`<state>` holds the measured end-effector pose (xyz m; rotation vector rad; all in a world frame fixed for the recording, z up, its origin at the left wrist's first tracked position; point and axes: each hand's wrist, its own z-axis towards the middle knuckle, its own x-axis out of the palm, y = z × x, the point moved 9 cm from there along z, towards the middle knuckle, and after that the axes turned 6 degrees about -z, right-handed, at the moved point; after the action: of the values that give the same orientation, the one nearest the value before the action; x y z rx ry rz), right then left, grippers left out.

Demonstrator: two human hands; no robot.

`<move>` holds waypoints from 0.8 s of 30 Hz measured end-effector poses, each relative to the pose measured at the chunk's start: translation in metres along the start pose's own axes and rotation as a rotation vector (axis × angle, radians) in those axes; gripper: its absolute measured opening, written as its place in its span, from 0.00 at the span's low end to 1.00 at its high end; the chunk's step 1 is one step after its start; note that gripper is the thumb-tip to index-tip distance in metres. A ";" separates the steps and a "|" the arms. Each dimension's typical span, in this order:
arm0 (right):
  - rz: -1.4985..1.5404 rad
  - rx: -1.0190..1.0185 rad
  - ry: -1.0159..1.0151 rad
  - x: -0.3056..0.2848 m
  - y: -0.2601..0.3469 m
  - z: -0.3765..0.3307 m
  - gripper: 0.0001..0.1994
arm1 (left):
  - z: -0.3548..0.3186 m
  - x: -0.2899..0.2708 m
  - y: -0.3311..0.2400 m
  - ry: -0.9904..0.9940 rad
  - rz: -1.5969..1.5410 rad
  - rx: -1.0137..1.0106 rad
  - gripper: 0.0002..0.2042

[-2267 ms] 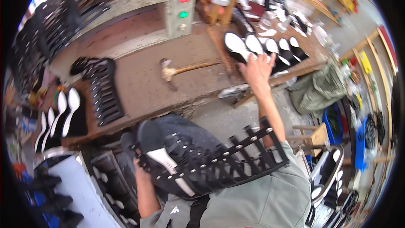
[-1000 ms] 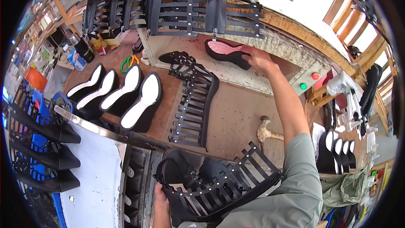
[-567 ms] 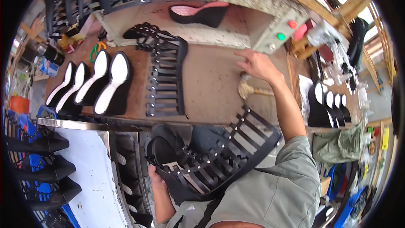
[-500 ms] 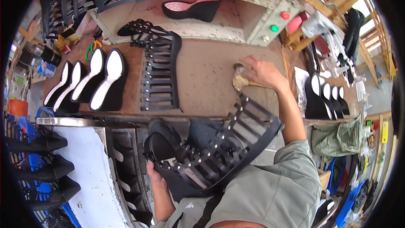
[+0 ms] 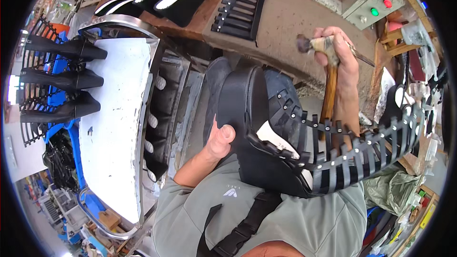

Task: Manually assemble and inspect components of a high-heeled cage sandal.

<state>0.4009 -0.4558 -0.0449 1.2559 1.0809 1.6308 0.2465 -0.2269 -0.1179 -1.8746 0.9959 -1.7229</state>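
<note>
My left hand (image 5: 220, 142) grips the side of a black strappy wedge sandal (image 5: 266, 164), thumb showing and the other fingers largely hidden. The sandal rests against my lap, its tall studded strap shaft stretching out to the right. A white insole patch shows inside it. Above the shaft, my right hand (image 5: 345, 57) is closed around a hammer (image 5: 328, 90) close to its head. The hammer has a wooden handle, pale wrapping near the head and a dark round face pointing left. Hammer and sandal look apart.
On the brown workbench (image 5: 281, 24) lie black wedges with white tops (image 5: 183, 0) and another strappy shaft (image 5: 243, 9). A box with red and green buttons (image 5: 374, 12) stands at the far right. Left of me is a white-covered metal-rimmed stand (image 5: 114, 128), with black shoes (image 5: 66, 78) beyond it.
My right hand has taken up the hammer from the bench and drawn it nearer. The sandal has turned, its shaft swinging lower right. The view has shifted left and down.
</note>
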 end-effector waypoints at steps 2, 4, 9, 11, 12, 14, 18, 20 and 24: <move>0.155 -0.018 0.118 0.064 0.017 -0.021 0.17 | -0.009 -0.003 0.000 -0.016 0.023 -0.024 0.35; 0.164 0.047 0.111 0.089 0.026 -0.032 0.17 | -0.010 0.002 -0.003 0.013 0.043 -0.069 0.35; -0.067 0.037 0.295 0.115 0.048 -0.052 0.17 | -0.021 0.011 -0.007 0.023 0.065 -0.106 0.35; -0.072 0.013 0.349 0.120 0.047 -0.061 0.17 | -0.023 0.013 -0.006 0.020 0.064 -0.109 0.35; -0.076 -0.017 0.398 0.125 0.048 -0.066 0.18 | -0.022 0.015 -0.004 0.018 0.063 -0.111 0.36; -0.063 0.029 0.381 0.125 0.044 -0.069 0.17 | -0.023 0.016 -0.003 0.009 0.054 -0.115 0.36; 0.042 0.088 0.515 0.130 0.041 -0.083 0.13 | -0.018 0.023 -0.002 0.006 0.037 -0.134 0.36; 0.103 -0.116 0.531 0.131 0.047 -0.087 0.13 | -0.017 0.023 -0.004 0.001 0.035 -0.139 0.37; 0.060 -0.194 0.518 0.131 0.046 -0.090 0.13 | -0.013 0.026 -0.003 0.003 0.036 -0.154 0.37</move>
<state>0.2832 -0.3617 0.0248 0.7613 1.1552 2.1181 0.2340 -0.2415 -0.0955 -1.9359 1.1868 -1.6709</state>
